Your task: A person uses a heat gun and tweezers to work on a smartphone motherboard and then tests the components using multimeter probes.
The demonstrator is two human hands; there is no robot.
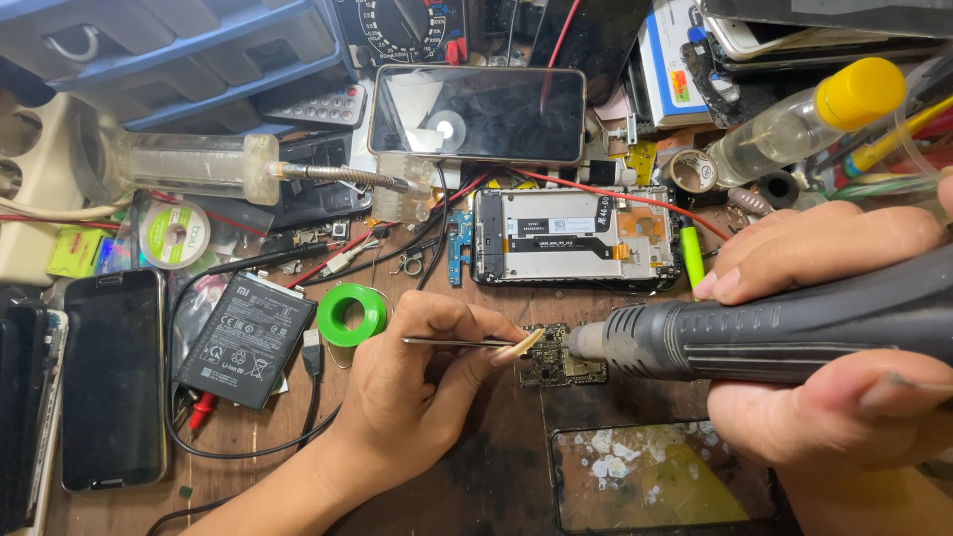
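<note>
Right hand sits nearest the lens at the desk's right edge, fingers curled fully round the dark ribbed barrel of a hot-air tool, thumb underneath; grip is closed tight with no gap showing. Tool's metal nozzle points left, its tip just beside a small circuit board lying flat on the bare wooden desk near the middle. Left hand rests on the desk coming in from the near edge, thumb and forefinger pinched shut on a thin pair of tweezers; tweezer tips lie across the board's left edge, touching or very nearly, cannot tell which. Long pale fingernail overlaps the board. Just behind the board, an opened phone frame lies face down, with red wires crossing it. Green solder reel stands left of the left hand, black flat battery beyond it, and a dark phone near the desk's left edge. Cracked glass panel at the near edge, below the tool. Clear bottle with a yellow cap lies tilted at the far right corner.
</note>
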